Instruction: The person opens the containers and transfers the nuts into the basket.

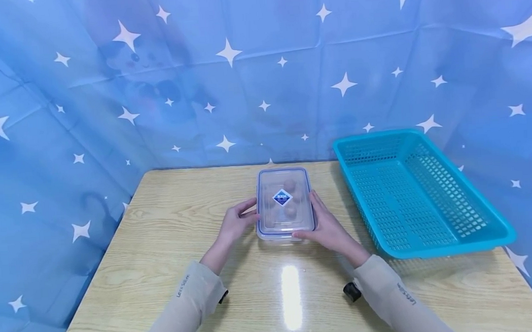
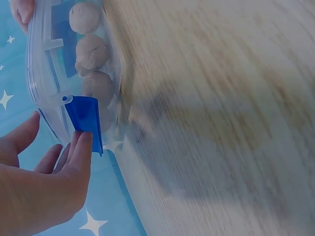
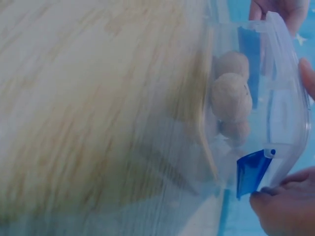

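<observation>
A clear lidded food container (image 1: 284, 203) with a blue seal line and a diamond-shaped label stands on the table. Several round, pale brown balls (image 2: 92, 51) show through its wall. A blue side clip (image 2: 84, 115) angles outward from the lid. Fingertips of my left hand (image 2: 54, 182) touch this clip, with the thumb apart from them. My right hand (image 1: 326, 228) holds the container's near right corner, its thumb along the front edge and its fingers at the right side. Beside those fingers, another blue clip (image 3: 252, 172) also juts outward.
A turquoise plastic basket (image 1: 392, 252) with perforated walls stands on the right of the wooden table (image 1: 181, 201). Behind and beside the table hangs a blue curtain (image 1: 265, 79) with white stars. A black strap piece (image 1: 352, 292) shows at the right wrist.
</observation>
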### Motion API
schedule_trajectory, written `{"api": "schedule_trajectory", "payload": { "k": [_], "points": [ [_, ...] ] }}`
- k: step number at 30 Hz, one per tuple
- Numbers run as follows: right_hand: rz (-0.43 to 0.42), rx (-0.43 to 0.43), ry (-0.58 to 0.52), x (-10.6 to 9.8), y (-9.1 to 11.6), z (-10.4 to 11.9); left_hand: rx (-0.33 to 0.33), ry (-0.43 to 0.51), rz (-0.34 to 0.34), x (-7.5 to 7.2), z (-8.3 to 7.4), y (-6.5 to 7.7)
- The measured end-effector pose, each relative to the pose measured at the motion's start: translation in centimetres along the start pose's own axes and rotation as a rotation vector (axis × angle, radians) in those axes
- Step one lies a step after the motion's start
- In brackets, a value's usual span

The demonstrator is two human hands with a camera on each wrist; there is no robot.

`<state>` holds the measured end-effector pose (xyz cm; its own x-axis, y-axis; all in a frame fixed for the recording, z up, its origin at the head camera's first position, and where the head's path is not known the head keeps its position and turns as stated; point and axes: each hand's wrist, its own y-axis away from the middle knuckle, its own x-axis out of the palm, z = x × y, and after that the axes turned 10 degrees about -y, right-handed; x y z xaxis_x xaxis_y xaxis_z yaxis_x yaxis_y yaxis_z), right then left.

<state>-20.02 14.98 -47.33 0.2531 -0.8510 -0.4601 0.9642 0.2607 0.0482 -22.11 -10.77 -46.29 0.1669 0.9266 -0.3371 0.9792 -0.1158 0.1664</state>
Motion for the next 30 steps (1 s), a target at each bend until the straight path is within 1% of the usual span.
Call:
{"api": "schedule_trajectory", "payload": {
  "k": [5, 8, 12, 16, 22, 30],
  "points": [
    [-0.01, 0.034, -0.03, -0.7, 0.1, 0.4, 0.004, -0.024, -0.002, 0.2, 0.1, 0.1],
    [-0.026, 0.046, -0.076, -0.9, -0.1, 0.6, 0.006, -0.038, -0.009, 0.3, 0.2, 0.2],
    [-0.033, 0.04, -0.134, -0.9, -0.5, 0.7, 0.005, -0.057, -0.014, 0.1, 0.3, 0.2],
    [-0.047, 0.032, -0.174, -0.6, -0.8, 0.6, 0.0, -0.063, 0.001, 0.0, 0.0, 0.2],
    [-0.057, 0.037, -0.18, -0.5, -1.0, 0.7, 0.009, -0.059, 0.01, -0.2, -0.2, 0.3],
    [-0.066, 0.009, -0.18, -0.7, -0.8, 1.2, -0.001, -0.057, 0.003, -0.1, -0.3, 0.3]
  ]
}}
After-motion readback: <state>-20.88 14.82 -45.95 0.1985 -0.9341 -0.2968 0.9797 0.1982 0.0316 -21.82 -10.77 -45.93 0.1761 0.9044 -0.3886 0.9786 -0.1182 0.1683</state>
